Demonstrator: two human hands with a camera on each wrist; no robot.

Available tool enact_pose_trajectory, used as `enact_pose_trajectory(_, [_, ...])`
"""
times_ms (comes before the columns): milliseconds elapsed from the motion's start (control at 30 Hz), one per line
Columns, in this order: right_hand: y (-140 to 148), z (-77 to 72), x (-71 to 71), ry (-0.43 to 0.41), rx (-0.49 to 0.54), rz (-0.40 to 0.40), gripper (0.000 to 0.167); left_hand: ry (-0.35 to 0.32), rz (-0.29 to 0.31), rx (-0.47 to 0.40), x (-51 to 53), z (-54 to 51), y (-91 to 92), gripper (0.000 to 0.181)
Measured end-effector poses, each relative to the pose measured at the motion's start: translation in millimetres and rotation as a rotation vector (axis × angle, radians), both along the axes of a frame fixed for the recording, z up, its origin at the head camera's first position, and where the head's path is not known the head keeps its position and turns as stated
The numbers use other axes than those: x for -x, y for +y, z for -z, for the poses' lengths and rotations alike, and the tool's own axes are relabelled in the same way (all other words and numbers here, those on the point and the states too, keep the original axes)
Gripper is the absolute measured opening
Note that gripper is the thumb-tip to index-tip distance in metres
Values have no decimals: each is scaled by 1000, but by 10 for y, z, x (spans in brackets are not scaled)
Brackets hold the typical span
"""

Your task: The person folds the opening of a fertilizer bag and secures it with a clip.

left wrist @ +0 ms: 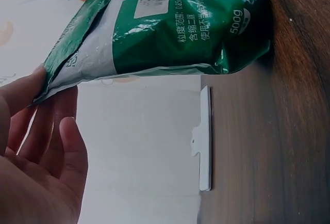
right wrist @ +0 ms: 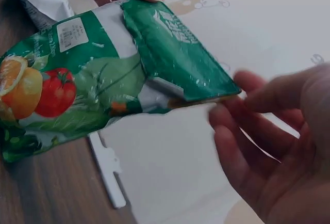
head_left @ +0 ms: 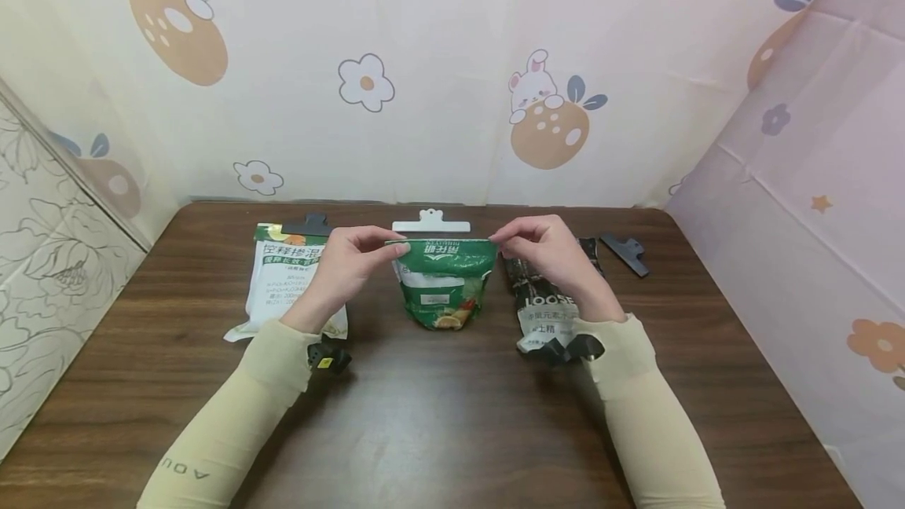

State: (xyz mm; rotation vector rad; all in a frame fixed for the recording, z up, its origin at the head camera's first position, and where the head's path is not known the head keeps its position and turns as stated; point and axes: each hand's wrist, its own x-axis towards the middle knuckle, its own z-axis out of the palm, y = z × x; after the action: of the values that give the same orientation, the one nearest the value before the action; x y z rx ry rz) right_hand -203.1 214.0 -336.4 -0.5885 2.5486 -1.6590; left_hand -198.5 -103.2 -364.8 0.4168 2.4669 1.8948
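A green and white 500g bag [head_left: 445,293] with vegetable pictures stands upright in mid-table, its top edge folded over toward me. My left hand [head_left: 346,269] pinches one end of the fold between thumb and fingers, as the left wrist view shows at close range. At the opposite end, my right hand [head_left: 555,258] pinches the folded corner with its fingertips. Behind the bag a white clip [head_left: 431,223] lies on the table. The fold [right wrist: 172,53] is flat in the right wrist view, with a small flap turned at its lower edge.
On the left lies a white and green bag [head_left: 279,277] with a black clip [head_left: 306,225] at its top. A black and white bag [head_left: 540,313] lies on the right, partly under my right arm. Beyond it is another black clip [head_left: 625,254]. A patterned curtain [head_left: 452,124] hangs behind the table.
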Motion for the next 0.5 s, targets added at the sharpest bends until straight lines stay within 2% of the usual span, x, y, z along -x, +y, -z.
enact_pose_trajectory(67, [-44, -31, -7, 38, -25, 19, 17, 12, -1, 13, -1, 1, -8, 22])
enact_pose_trajectory(167, [-168, -90, -24, 139, -103, 30, 15, 29, 11, 33, -11, -10, -18, 20])
enact_pose_trajectory(367, [-625, -205, -55, 419, -315, -76, 14, 91, 37, 71, -9, -45, -26, 17])
enact_pose_trajectory(500, [-926, -242, -63, 471, -452, -126, 13, 120, 47, 73, -2, -27, -30, 16])
